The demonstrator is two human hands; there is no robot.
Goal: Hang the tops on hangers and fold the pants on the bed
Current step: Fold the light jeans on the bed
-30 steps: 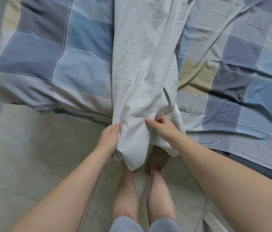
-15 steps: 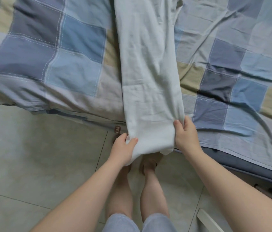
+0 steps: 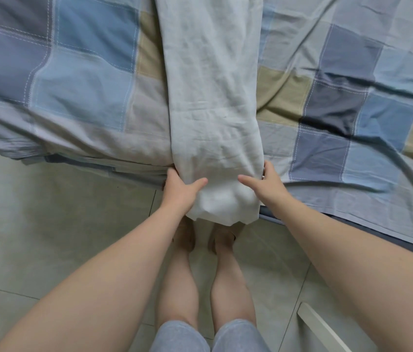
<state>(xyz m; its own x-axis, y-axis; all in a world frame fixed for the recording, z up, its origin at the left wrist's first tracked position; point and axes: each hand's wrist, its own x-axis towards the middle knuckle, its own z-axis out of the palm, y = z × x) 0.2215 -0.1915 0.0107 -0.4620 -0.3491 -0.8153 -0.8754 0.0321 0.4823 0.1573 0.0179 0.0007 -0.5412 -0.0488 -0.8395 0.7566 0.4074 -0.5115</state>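
Pants (image 3: 213, 97) overhang the bed (image 3: 73, 85) edge, left hand (image 3: 180, 191) and right hand (image 3: 268, 189) gripping the hem's side edges.

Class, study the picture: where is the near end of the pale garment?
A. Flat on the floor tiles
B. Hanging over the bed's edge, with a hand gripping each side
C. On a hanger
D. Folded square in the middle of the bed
B: the pale garment droops past the edge of the bed, with the left hand and the right hand gripping its sides.
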